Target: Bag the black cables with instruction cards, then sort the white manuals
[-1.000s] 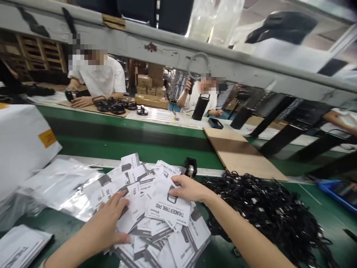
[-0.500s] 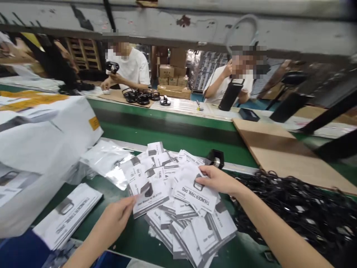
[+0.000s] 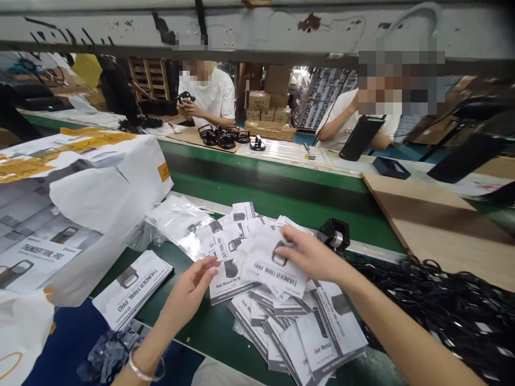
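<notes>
My right hand (image 3: 308, 252) pinches a user manual (image 3: 277, 268) printed "THUNDER TRAIL PRO" by its upper edge, above a loose pile of similar white manuals (image 3: 317, 338). The held sheets look slightly blurred, and I cannot tell whether it is one manual or a few. My left hand (image 3: 195, 287), with a bracelet on the wrist, hovers at the left edge of the pile. Its fingers are curved and a little apart, next to a manual reading "User Manual" (image 3: 229, 284). A neat stack of Thunder Trail Pro manuals (image 3: 134, 287) lies to the left of that hand.
A torn white paper-wrapped package (image 3: 153, 161) of printed sheets stands at the left. Clear plastic bags (image 3: 181, 220) lie behind the pile. At the right are tangled black cables (image 3: 442, 316) and a brown board (image 3: 422, 214). Two people sit across the green bench (image 3: 241, 177).
The view has shifted left. My right hand has drawn the held manual leftward across the pile. My left hand's fingers have come away from the manual they touched.
</notes>
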Tool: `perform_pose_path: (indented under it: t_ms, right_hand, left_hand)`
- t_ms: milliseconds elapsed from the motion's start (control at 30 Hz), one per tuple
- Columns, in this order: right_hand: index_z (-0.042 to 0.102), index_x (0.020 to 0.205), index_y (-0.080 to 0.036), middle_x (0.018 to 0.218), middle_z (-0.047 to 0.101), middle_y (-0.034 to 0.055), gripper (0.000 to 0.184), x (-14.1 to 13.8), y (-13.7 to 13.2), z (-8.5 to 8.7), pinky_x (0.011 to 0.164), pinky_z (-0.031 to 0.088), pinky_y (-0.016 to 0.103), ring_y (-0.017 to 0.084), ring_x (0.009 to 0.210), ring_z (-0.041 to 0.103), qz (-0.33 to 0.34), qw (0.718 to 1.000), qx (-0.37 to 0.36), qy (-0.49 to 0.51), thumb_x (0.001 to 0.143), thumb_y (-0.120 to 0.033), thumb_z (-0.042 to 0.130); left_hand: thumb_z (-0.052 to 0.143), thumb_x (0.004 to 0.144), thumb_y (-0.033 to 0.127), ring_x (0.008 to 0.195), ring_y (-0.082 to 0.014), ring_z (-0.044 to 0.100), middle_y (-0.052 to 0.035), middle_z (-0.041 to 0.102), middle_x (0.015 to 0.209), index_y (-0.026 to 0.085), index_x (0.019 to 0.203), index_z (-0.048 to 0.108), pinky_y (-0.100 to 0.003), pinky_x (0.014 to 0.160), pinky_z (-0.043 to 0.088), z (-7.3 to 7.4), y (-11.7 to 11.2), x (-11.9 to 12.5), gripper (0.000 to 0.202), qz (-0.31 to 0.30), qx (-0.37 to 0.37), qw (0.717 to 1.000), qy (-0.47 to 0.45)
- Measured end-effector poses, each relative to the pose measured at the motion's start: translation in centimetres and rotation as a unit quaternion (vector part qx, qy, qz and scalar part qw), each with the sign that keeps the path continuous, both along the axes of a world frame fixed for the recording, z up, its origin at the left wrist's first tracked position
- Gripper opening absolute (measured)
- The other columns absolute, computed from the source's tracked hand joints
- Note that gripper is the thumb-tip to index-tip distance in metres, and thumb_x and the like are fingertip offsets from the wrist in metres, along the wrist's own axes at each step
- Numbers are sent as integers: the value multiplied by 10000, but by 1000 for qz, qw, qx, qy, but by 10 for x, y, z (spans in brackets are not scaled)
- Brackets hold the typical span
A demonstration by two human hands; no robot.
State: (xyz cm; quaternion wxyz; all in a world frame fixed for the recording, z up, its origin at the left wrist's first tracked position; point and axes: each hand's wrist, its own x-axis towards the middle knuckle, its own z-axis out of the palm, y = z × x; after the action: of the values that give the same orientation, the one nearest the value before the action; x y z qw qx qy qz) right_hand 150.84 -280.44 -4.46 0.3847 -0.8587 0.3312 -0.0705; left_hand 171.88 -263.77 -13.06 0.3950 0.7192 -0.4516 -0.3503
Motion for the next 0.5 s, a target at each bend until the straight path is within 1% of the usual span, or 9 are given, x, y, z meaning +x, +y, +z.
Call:
perform_pose_path:
  t_ms: [33,67,133,200,267,333,367,433,500]
  right_hand:
    - [511,919,-203,901,615,47,150,-6,-8,-3,672,437,307,200,811,575,-47,998,34,-12,812,-307,528]
    - [512,969,-200,944,621,60,198,-11,-16,-5,685,449,310,211,846,586,-81,994,76,-15,800,-299,541]
    - [530,972,-186,944,638,74,225,-17,-27,-9,665,471,313,223,831,611,-111,980,165,4,787,-311,556]
    - [549,910,-177,899,653,67,204,-16,-31,-11,639,485,313,223,791,626,-109,967,230,21,787,-339,554]
    - [561,871,-176,877,658,49,193,-7,-30,-13,643,490,308,217,791,627,-79,964,253,15,780,-345,559]
    - [577,858,-178,877,658,33,176,9,-24,-14,652,483,298,208,803,621,-11,969,245,20,769,-329,566]
    - [587,842,-180,874,658,29,162,19,-20,-14,647,475,294,205,797,616,31,973,226,35,764,-321,568]
    - [601,824,-185,882,656,31,146,39,-8,-14,641,451,297,206,786,601,118,977,158,79,749,-308,578]
    - [609,874,-190,920,651,48,171,55,4,-14,645,423,306,222,803,582,179,974,73,114,738,-291,588]
  left_hand:
    - [426,854,418,950,-223,598,-83,627,1096,195,1138,530,-366,832,480,-4,0,3,376,6,8,999,-36]
    - [454,836,407,929,-235,593,-88,620,1080,193,1124,539,-385,818,476,-7,-1,6,369,8,17,998,-60]
    - [469,817,395,878,-249,580,-94,595,1053,190,1104,553,-415,788,462,-10,-3,9,363,12,27,995,-97]
    - [455,816,399,909,-260,550,-93,552,1083,199,1124,543,-431,807,435,-10,-5,9,377,14,28,991,-130]
    - [499,785,408,978,-286,507,-96,521,1106,200,1137,538,-448,847,403,-10,-6,8,411,13,28,988,-150]
    - [591,708,393,996,-317,475,-101,523,1048,184,1092,567,-470,859,379,-10,-6,8,438,14,33,987,-160]
    - [622,672,368,985,-326,469,-99,526,1003,177,1041,588,-477,854,373,-10,-6,9,416,18,35,986,-161]
    - [639,631,302,952,-322,466,-84,524,927,182,909,610,-468,842,366,-12,-5,10,305,29,35,987,-153]
    - [616,637,261,895,-289,482,-54,530,859,205,793,590,-430,814,374,-13,-3,11,168,43,30,991,-124]
